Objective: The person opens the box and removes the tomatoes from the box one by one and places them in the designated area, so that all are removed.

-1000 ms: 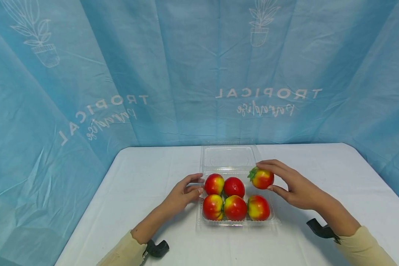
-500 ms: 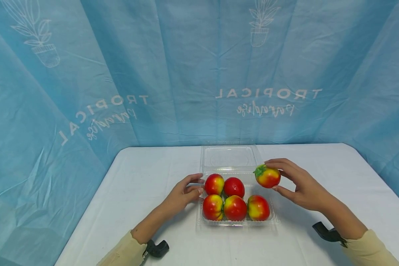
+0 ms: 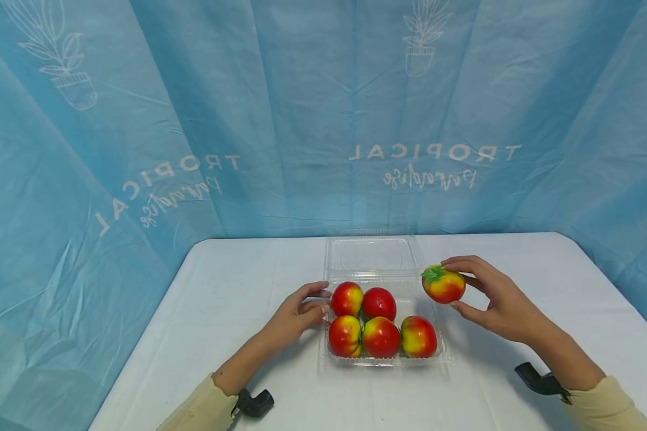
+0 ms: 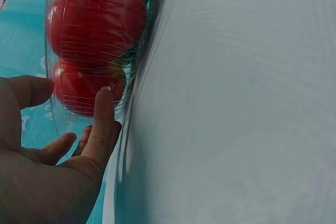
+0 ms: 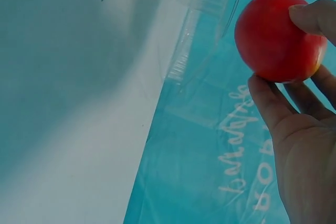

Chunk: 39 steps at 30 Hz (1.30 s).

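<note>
In the head view my right hand (image 3: 496, 299) holds a red-and-yellow fruit (image 3: 444, 287) with a green leafy top between thumb and fingertips, raised near the right rim of a clear plastic clamshell container (image 3: 385, 361). The right wrist view shows the fruit (image 5: 278, 38) from its smooth red side, its leafy top hidden. Several similar fruits, including a yellow-red one (image 3: 381, 337), sit in the container; its back right spot is bare. My left hand (image 3: 296, 311) rests its fingers at the container's left side, extended against the wall in the left wrist view.
The container's clear lid (image 3: 374, 254) lies open towards the back of the white-covered table (image 3: 248, 269). A blue printed curtain (image 3: 302, 120) hangs behind and beside the table. Black wrist mounts (image 3: 256, 403) stick out at both forearms.
My right hand has moved right with the fruit, from above the container's back right spot to just past its right rim. The left hand and container have stayed in place.
</note>
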Tool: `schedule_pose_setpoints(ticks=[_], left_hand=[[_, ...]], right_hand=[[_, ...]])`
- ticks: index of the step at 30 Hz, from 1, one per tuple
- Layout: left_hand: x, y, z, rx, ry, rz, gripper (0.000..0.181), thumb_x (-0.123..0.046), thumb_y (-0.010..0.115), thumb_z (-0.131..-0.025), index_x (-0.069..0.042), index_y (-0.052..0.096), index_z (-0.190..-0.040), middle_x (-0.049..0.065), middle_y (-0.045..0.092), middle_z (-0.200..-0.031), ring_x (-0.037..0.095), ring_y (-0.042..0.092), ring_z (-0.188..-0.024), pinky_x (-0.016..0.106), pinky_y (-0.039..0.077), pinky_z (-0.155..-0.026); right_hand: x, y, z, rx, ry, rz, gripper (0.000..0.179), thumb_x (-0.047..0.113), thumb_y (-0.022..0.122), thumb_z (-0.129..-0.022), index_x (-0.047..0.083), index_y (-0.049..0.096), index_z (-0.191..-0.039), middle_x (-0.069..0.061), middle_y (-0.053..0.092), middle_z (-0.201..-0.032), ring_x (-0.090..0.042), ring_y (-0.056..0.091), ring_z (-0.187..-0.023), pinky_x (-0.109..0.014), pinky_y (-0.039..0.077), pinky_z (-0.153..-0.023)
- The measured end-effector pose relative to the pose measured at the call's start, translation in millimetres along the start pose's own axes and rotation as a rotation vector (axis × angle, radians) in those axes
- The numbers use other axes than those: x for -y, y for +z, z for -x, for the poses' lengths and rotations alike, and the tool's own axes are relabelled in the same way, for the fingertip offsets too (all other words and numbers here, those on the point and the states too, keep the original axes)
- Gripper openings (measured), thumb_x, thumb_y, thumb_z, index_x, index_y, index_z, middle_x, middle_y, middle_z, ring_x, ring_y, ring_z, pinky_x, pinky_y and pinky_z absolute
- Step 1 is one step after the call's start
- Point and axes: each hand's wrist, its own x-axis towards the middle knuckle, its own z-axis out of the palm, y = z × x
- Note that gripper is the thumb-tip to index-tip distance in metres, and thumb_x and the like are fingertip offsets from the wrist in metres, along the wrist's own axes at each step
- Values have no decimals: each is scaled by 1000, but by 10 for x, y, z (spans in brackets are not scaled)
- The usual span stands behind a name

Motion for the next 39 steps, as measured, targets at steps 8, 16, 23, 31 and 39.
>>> schedule_pose_setpoints(ticks=[8,16,23,31,39], left_hand=[[2,-7,-2,0,-6,0,65,-24,69,-105,-8,41,-160,16,53,-150,32,62,-134,41,59,-103],[17,-10,-11,8,-1,8,63,-22,68,-105,-8,40,-160,16,53,-150,34,61,-135,40,59,-102],[11,-6,-10,7,1,2,63,-20,67,-106,-8,40,-161,16,52,-150,33,61,-134,39,59,-102],[12,-7,-10,5,2,-6,63,-22,68,-105,-9,40,-161,15,53,-151,33,61,-134,39,59,-102],[24,-4,-11,0,-1,-11,63,-19,68,-105,-9,40,-160,16,53,-150,34,61,-134,40,59,-102]], right_hand=[[-100,-43,32,-41,-3,25,85,-12,93,-70,16,57,-142,-1,58,-145,1,49,-134,-8,46,-101],[-203,-49,53,-75,5,33,85,-14,93,-67,11,57,-140,-4,59,-142,3,49,-131,-7,45,-100],[-299,-32,68,-93,11,51,85,-13,94,-66,8,57,-139,-6,60,-140,4,50,-129,-7,45,-100],[-431,-18,101,-107,40,74,80,-14,92,-67,2,56,-136,-9,62,-136,3,53,-124,-6,45,-100],[-553,-6,146,-83,105,125,76,-9,92,-70,2,55,-136,-12,62,-134,0,53,-121,-4,43,-98]])
